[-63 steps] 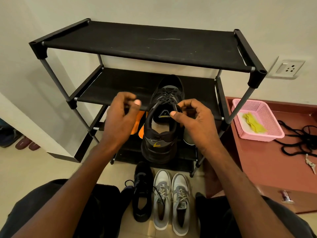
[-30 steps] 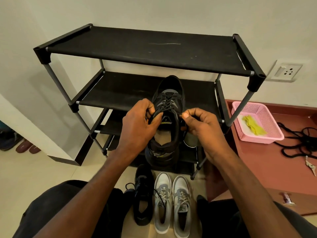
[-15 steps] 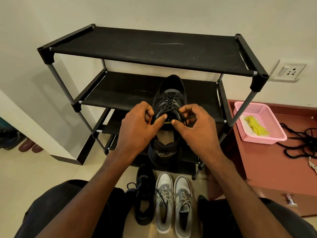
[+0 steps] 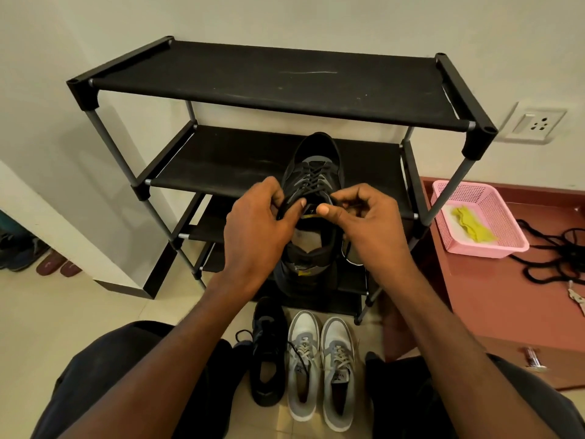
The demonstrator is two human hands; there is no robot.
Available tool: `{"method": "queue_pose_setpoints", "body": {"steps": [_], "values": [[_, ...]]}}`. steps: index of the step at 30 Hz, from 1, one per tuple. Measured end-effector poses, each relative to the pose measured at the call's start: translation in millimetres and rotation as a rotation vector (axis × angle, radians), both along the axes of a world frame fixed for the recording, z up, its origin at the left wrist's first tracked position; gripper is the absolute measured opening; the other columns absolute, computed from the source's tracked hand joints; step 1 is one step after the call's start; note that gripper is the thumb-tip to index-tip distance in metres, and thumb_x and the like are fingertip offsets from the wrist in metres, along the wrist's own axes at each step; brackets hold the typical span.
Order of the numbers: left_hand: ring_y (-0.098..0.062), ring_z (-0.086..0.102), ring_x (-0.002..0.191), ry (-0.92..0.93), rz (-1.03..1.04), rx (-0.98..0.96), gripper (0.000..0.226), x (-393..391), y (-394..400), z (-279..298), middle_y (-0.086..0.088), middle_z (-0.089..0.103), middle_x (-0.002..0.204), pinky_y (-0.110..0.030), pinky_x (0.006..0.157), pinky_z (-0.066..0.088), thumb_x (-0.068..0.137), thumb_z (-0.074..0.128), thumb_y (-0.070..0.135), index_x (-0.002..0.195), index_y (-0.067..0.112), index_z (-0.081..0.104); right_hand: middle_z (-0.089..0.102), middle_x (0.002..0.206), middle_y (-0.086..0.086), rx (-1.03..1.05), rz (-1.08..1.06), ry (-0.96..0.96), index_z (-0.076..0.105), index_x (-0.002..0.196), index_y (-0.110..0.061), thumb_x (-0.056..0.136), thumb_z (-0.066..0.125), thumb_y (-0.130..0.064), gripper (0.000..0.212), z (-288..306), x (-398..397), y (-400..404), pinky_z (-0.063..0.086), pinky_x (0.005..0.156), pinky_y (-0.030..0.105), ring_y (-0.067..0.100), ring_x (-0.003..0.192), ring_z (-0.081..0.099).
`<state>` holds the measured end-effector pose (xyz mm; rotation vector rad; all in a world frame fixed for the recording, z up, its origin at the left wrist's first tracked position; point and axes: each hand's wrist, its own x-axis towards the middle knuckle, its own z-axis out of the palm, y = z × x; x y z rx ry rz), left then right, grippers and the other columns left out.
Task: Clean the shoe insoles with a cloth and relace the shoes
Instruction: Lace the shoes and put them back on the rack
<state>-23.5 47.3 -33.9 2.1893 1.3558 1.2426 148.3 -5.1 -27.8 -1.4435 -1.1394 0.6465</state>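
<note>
A black and grey sneaker [image 4: 311, 166] sits toe-away in front of the black shoe rack's middle shelf [image 4: 221, 166], with black laces crossing its top. My left hand [image 4: 256, 226] pinches a lace end at the left of the tongue. My right hand [image 4: 364, 220] pinches the other lace end at the right, thumb forward. The two hands nearly meet over the tongue. On the floor below stand a black shoe [image 4: 267, 346] and a pair of grey-white sneakers [image 4: 319, 365]. A yellow cloth [image 4: 471, 224] lies in a pink basket [image 4: 503, 217].
The rack's top shelf [image 4: 278, 80] overhangs the work area. A red-brown low cabinet [image 4: 506, 299] at right carries the basket, a tangle of black laces [image 4: 557, 255] and keys [image 4: 576, 296]. A wall socket [image 4: 535, 123] is upper right. More footwear [image 4: 38, 258] lies far left.
My hands have come together from apart at the sneaker's sides and now work the lace ends over the tongue. The sneaker has stayed where it was.
</note>
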Motion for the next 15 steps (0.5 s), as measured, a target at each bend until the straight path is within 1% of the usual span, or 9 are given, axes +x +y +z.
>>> {"method": "queue_pose_setpoints", "body": {"steps": [2, 3, 5, 8, 11, 12, 13, 14, 15], "values": [[-0.014, 0.048, 0.065, -0.061, -0.002, 0.0, 0.035, 5.5, 0.3, 0.1, 0.005, 0.05, 0.075, -0.031, 0.055, 0.045, 0.092, 0.075, 0.039, 0.081, 0.018, 0.049, 0.073, 0.081, 0.005, 0.026, -0.029, 0.079, 0.069, 0.089, -0.013, 0.083, 0.087, -0.018, 0.02, 1.0, -2.5, 4.7, 0.059, 0.071, 0.03, 0.016, 0.076, 0.071], [-0.014, 0.046, 0.065, -0.073, -0.008, 0.003, 0.037, 7.7, 0.1, 0.2, 0.005, 0.049, 0.075, -0.029, 0.056, 0.043, 0.091, 0.076, 0.039, 0.08, 0.017, 0.048, 0.073, 0.084, 0.008, 0.036, -0.06, 0.081, 0.069, 0.088, -0.012, 0.084, 0.086, -0.018, 0.019, 1.9, -5.3, 5.5, 0.061, 0.077, 0.036, 0.022, 0.081, 0.073], [-0.013, 0.045, 0.066, -0.129, -0.054, -0.031, 0.04, 9.6, 1.0, 3.2, 0.004, 0.049, 0.075, -0.028, 0.057, 0.043, 0.09, 0.077, 0.041, 0.08, 0.016, 0.048, 0.074, 0.086, 0.01, 0.039, -0.11, 0.112, 0.069, 0.087, -0.011, 0.088, 0.083, -0.021, 0.017, 3.5, -9.5, 6.4, 0.062, 0.083, 0.044, 0.027, 0.085, 0.073], [-0.018, 0.047, 0.066, -0.247, -0.178, -0.129, 0.039, 4.4, 6.0, 10.4, -0.003, 0.052, 0.074, -0.034, 0.06, 0.047, 0.092, 0.074, 0.041, 0.081, 0.013, 0.05, 0.072, 0.087, 0.013, 0.017, -0.171, 0.205, 0.067, 0.084, -0.013, 0.091, 0.08, -0.023, 0.017, 3.5, -12.1, 8.9, 0.061, 0.087, 0.051, 0.033, 0.09, 0.071], [-0.017, 0.048, 0.064, -0.296, -0.256, -0.255, 0.039, -6.4, 9.9, 18.3, -0.009, 0.052, 0.071, -0.04, 0.058, 0.047, 0.1, 0.064, 0.043, 0.081, 0.012, 0.049, 0.07, 0.086, 0.011, 0.006, -0.218, 0.212, 0.064, 0.082, -0.015, 0.092, 0.078, -0.025, 0.02, 5.4, -17.2, 14.5, 0.06, 0.086, 0.053, 0.034, 0.09, 0.07], [-0.016, 0.048, 0.062, -0.318, -0.27, -0.287, 0.039, -10.6, 12.3, 21.5, -0.005, 0.051, 0.068, -0.04, 0.057, 0.046, 0.102, 0.061, 0.045, 0.08, 0.015, 0.049, 0.07, 0.087, 0.012, 0.004, -0.233, 0.212, 0.063, 0.084, -0.012, 0.093, 0.077, -0.024, 0.02, 7.2, -18.5, 16.9, 0.06, 0.086, 0.052, 0.033, 0.09, 0.07], [-0.012, 0.047, 0.06, -0.325, -0.272, -0.308, 0.039, -15.8, 15.0, 26.7, 0.002, 0.049, 0.065, -0.036, 0.055, 0.044, 0.103, 0.059, 0.046, 0.078, 0.018, 0.049, 0.07, 0.09, 0.013, -0.004, -0.245, 0.214, 0.063, 0.085, -0.011, 0.094, 0.077, -0.024, 0.021, 10.8, -19.1, 19.1, 0.06, 0.087, 0.051, 0.032, 0.091, 0.07], [-0.007, 0.044, 0.057, -0.304, -0.27, -0.323, 0.039, -21.4, 19.3, 31.4, 0.009, 0.046, 0.062, -0.031, 0.055, 0.041, 0.103, 0.058, 0.046, 0.076, 0.019, 0.049, 0.07, 0.091, 0.013, -0.023, -0.25, 0.228, 0.062, 0.086, -0.012, 0.094, 0.076, -0.024, 0.02, 13.2, -18.9, 22.5, 0.06, 0.089, 0.05, 0.03, 0.092, 0.07], [-0.005, 0.042, 0.056, -0.258, -0.276, -0.327, 0.04, -26.5, 23.5, 38.0, 0.012, 0.045, 0.06, -0.028, 0.056, 0.038, 0.104, 0.058, 0.044, 0.074, 0.019, 0.05, 0.07, 0.092, 0.012, -0.047, -0.25, 0.242, 0.062, 0.086, -0.013, 0.095, 0.075, -0.025, 0.02, 17.8, -18.2, 25.2, 0.059, 0.09, 0.05, 0.028, 0.092, 0.07]]}}
